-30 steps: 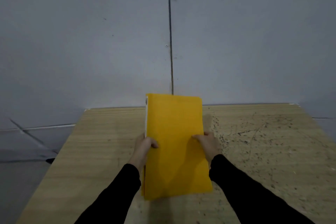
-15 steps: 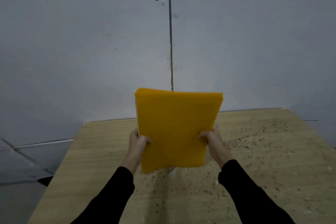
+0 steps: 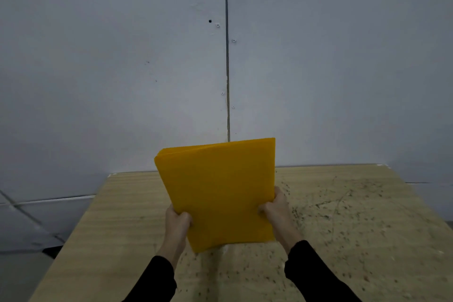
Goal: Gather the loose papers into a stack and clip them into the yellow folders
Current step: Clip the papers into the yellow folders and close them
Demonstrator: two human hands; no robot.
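Above table (image 3: 122, 203), yellow folders (image 3: 220, 191) btwn left hand (image 3: 177, 224) & right hand (image 3: 275, 213); both tight round edges

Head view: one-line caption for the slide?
Left hand and right hand grip the lower side edges of tilted yellow folders over a speckled wooden table, grey wall behind.

Single wide-angle view from the person's head, facing forward and slightly down; the left hand (image 3: 177, 222) and right hand (image 3: 277, 211) holding yellow folders (image 3: 220, 191) sit close below the lens; the wooden table (image 3: 122, 203) stretches ahead to the grey wall (image 3: 98, 56), met square-on.
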